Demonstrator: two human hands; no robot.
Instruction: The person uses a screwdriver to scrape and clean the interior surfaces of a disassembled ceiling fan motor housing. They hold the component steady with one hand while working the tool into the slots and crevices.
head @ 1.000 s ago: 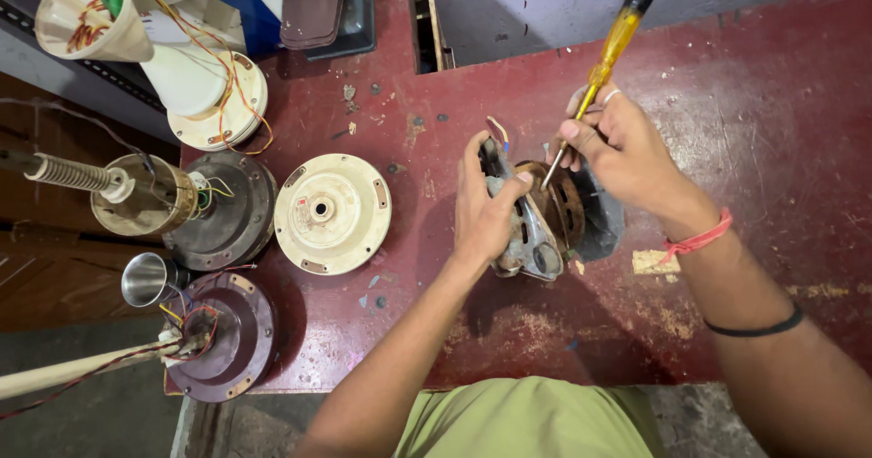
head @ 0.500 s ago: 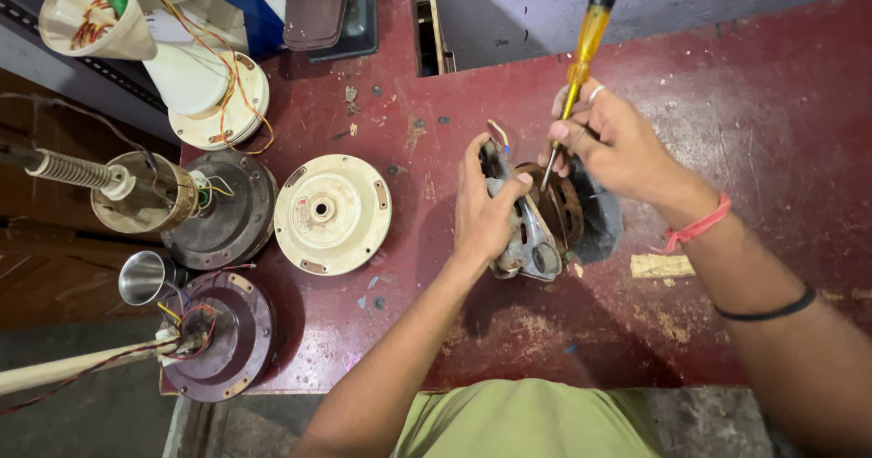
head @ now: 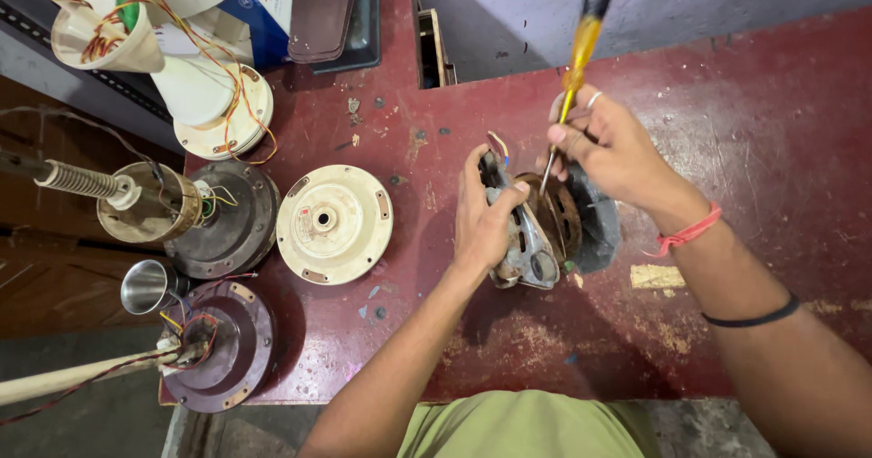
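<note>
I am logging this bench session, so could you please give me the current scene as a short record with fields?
Surface: worn dark red workbench
Left hand: left hand grips the metal end cover of a small motor, held on edge
Right hand: right hand holds a yellow-handled screwdriver, tip down against the copper windings
Wrist: red thread and black band on the right forearm
Nearby: cream round fan cover, dark fan motor housings with loose wires

Scuffed dark-red workbench (head: 763, 131), cream motor cover (head: 334, 224), brown fan motors (head: 227, 344)
</note>
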